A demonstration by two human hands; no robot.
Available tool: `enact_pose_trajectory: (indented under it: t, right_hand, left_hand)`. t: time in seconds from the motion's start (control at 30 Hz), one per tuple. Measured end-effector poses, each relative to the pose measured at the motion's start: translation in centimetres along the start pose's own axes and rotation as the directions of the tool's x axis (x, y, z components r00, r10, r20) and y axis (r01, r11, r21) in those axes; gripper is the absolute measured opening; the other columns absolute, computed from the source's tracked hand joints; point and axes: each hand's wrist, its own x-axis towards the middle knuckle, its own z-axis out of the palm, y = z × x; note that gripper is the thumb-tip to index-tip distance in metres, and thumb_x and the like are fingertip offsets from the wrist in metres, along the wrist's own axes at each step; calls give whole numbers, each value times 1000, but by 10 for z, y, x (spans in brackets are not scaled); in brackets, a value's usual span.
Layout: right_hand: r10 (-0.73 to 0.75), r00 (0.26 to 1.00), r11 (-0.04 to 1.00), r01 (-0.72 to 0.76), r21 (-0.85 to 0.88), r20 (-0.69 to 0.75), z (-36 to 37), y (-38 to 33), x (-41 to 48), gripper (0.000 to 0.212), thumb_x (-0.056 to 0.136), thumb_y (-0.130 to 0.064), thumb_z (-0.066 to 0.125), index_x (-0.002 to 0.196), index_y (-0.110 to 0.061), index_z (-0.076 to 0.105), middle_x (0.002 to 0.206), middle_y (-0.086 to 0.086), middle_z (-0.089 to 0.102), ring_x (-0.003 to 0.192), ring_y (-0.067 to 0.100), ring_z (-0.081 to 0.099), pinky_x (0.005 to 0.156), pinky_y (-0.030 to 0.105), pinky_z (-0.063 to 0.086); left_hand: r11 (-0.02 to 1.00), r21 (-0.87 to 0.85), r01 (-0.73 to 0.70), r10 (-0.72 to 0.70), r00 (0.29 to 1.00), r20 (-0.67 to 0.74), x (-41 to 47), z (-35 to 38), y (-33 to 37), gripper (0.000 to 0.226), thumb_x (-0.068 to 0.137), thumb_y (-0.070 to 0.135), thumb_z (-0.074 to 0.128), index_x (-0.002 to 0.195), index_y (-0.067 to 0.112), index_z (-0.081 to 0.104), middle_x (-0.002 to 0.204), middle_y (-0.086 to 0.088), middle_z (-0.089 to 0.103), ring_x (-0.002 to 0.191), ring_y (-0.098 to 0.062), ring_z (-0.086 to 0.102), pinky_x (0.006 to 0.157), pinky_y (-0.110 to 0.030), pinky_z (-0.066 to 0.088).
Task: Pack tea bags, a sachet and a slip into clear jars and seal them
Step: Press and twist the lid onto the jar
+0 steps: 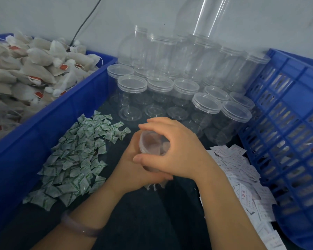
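A clear jar (152, 144) with tea bags inside stands at the middle of the dark table, held between both hands. My left hand (134, 168) wraps its body from the left and below. My right hand (177, 150) curls over its capped top, thumb at the front. Tea bag corners (154, 186) stick out under my hands. Green-and-white sachets (76, 156) lie in a pile to the left. White paper slips (242, 179) lie heaped to the right. Loose tea bags (25, 69) fill the blue bin at the far left.
Several empty capped clear jars (188, 91) stand stacked behind my hands against the wall. A blue bin (61, 112) walls off the left side. A blue slotted crate (287, 141) stands on the right. A black cable (87, 18) runs up the wall.
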Motion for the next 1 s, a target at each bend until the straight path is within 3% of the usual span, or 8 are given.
enact_pose_trajectory:
  t: [0.13,0.3,0.47,0.57,0.63,0.77,0.87,1.0]
  right_hand:
    - [16,997,1000,-16,5,-77,5,-4,1,57,69,-55,76,121,-41,60,122,-26,53,112,1,48,91,24,39]
    - [19,996,1000,-19,-4,-86,7,-3,2,55,69,-55,75,120,-41,60,121,-24,55,112,2,49,90,26,40]
    - [21,996,999,-24,-29,-88,8,-2,3,58,69,-57,73,123,-42,57,123,-24,52,113,2,48,87,23,38]
    - [35,993,999,-39,-31,-116,9,-3,2,62,68,-57,73,126,-42,53,123,-24,52,112,2,47,82,16,33]
    - [46,989,998,-50,-30,-138,10,-3,3,60,68,-55,74,123,-42,55,121,-23,52,111,2,47,80,14,31]
    - [49,990,998,-54,-33,-135,11,-5,4,56,68,-54,74,119,-40,58,120,-23,53,111,3,48,79,18,32]
    - [44,988,998,-50,-38,-145,11,-5,4,56,68,-54,74,119,-39,58,120,-23,53,111,3,48,80,21,33]
    - [49,983,998,-55,-31,-178,13,-3,4,53,66,-54,74,115,-40,59,116,-23,54,108,2,48,78,13,31]
  left_hand:
    - [999,0,32,-32,999,-26,1,0,1,86,44,31,82,122,24,46,114,7,63,106,-3,62,78,-13,49]
    - [999,-6,43,-43,999,-27,2,-1,1,85,44,32,81,121,30,46,113,19,63,107,-1,62,79,-10,48]
    - [999,-6,37,-38,999,-30,1,0,0,84,46,23,83,122,24,47,113,15,63,107,-3,62,79,-12,49]
    - [1000,8,4,-3,1000,-18,2,2,0,83,48,6,83,120,32,49,114,14,62,107,-4,62,78,-12,49]
    - [1000,14,-14,14,1000,-10,3,1,0,82,47,12,82,117,38,50,115,11,62,107,-5,62,78,-13,50]
    - [1000,3,5,-5,1000,-5,3,-1,1,87,45,26,80,126,20,47,121,0,60,110,-8,61,81,-17,51]
    - [1000,-7,-13,13,1000,2,4,0,-1,85,45,24,80,124,20,48,120,0,60,109,-8,62,78,-15,51]
    - [1000,3,-30,30,999,-11,3,1,0,83,46,23,79,123,19,49,116,3,61,105,-7,63,75,-17,52]
